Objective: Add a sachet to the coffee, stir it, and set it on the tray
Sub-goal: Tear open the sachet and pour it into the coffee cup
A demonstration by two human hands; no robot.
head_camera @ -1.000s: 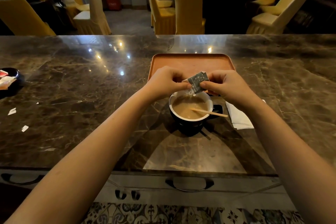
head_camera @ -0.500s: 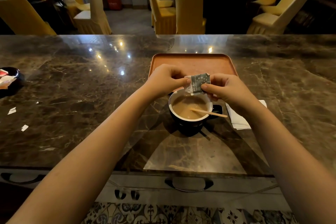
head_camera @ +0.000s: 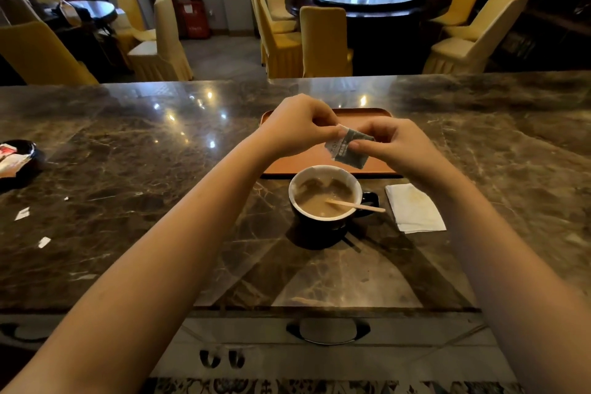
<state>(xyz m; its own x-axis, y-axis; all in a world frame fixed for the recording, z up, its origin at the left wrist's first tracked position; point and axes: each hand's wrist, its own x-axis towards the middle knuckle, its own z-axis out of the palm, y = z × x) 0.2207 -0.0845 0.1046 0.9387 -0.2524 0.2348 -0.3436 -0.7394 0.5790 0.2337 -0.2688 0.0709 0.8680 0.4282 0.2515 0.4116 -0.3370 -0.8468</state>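
Note:
A dark cup with a white inside holds milky coffee and stands on the marble counter. A wooden stir stick leans in it, pointing right. Above and behind the cup, my left hand and my right hand both pinch a small grey sachet, which hangs tilted over the cup's far rim. The orange tray lies just behind the cup, partly hidden by my hands.
A folded white napkin lies right of the cup. A black dish with sachets sits at the far left edge. Small paper scraps lie on the left counter. Yellow chairs and round tables stand beyond the counter.
Both hands have lifted a little away from the cup with the sachet, which is now more tilted. The cup and stick have not moved.

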